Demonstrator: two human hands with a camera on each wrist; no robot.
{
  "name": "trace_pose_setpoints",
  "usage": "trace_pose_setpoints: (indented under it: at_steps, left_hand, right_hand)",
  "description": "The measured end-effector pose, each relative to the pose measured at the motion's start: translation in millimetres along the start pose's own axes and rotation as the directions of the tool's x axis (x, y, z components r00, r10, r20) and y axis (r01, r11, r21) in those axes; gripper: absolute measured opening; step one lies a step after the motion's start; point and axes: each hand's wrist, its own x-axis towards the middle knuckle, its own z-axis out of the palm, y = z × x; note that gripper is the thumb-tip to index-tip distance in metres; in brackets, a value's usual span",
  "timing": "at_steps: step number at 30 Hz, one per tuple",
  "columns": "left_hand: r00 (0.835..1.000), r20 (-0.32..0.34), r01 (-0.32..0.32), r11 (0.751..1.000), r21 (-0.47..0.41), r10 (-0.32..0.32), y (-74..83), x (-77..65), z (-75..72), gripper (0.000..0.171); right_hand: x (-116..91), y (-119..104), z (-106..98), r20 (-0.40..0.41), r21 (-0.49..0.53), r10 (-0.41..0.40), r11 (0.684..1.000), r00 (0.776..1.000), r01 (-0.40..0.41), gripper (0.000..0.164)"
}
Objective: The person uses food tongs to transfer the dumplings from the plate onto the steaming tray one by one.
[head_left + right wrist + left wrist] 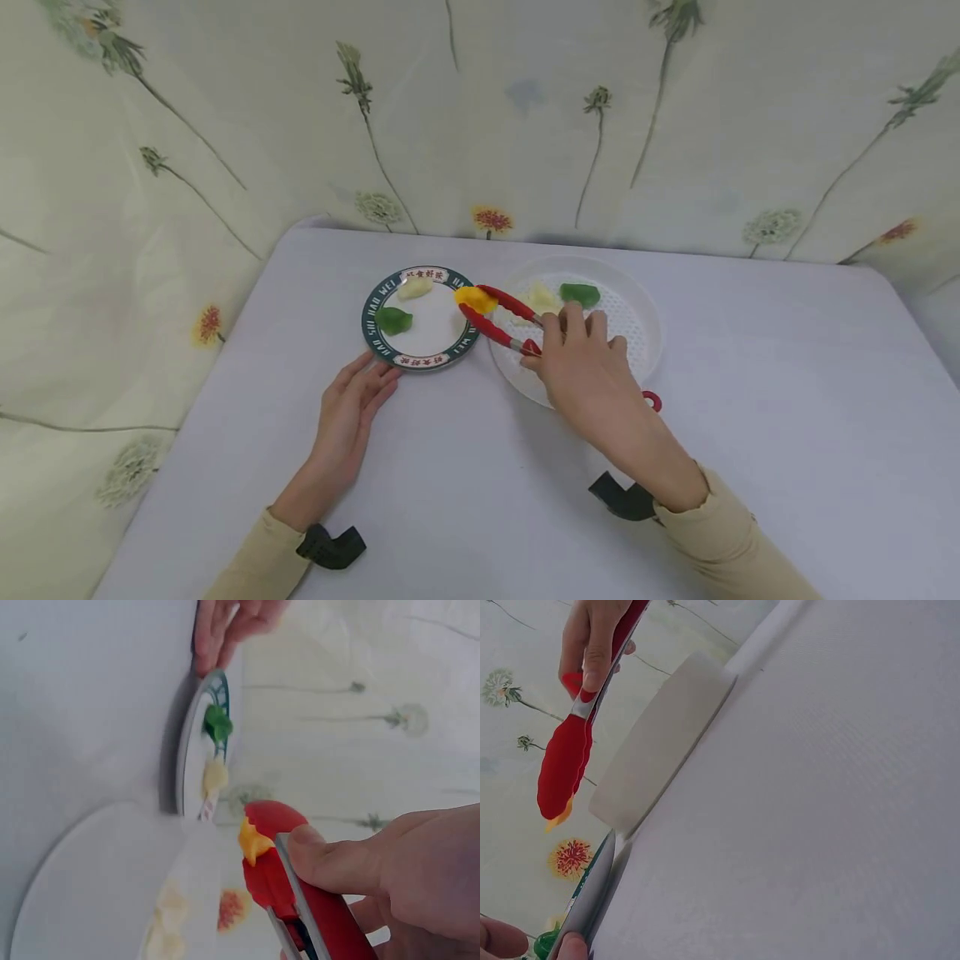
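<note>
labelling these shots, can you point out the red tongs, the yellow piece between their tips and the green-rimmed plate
Red tongs (489, 328): head view, on the nearer red arm.
Yellow piece (474, 299): head view, middle of its top.
Green-rimmed plate (426, 327): head view, bare white centre.

Left hand lies with fingers extended; right hand grips firmly.

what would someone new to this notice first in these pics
Probably the bright red tongs, held in the right hand and pinching a yellow piece by the right edge of the green-rimmed plate in the head view. Next, perhaps, the vivid green piece on that plate's left side, with the left hand at the near edge.
</note>
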Motion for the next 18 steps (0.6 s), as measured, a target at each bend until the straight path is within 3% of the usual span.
trace_pose_setpoints:
  at_steps: [9, 18]
  left_hand:
    - [1.0, 0.01, 0.001, 1.0, 0.0, -0.001, -0.9, -0.1, -2.4, 0.054]
    - [1.0, 0.021, 0.007, 1.0, -0.009, -0.006, -1.4, 3.2, -3.6, 0.055]
  right_hand:
    - [-27, 31, -9, 0.004, -0.026, 0.034, 0.999, 0.999, -0.034, 0.068]
    - [-42, 42, -2, 0.011, -0.015, 0.04, 0.999, 0.999, -0.04, 0.065]
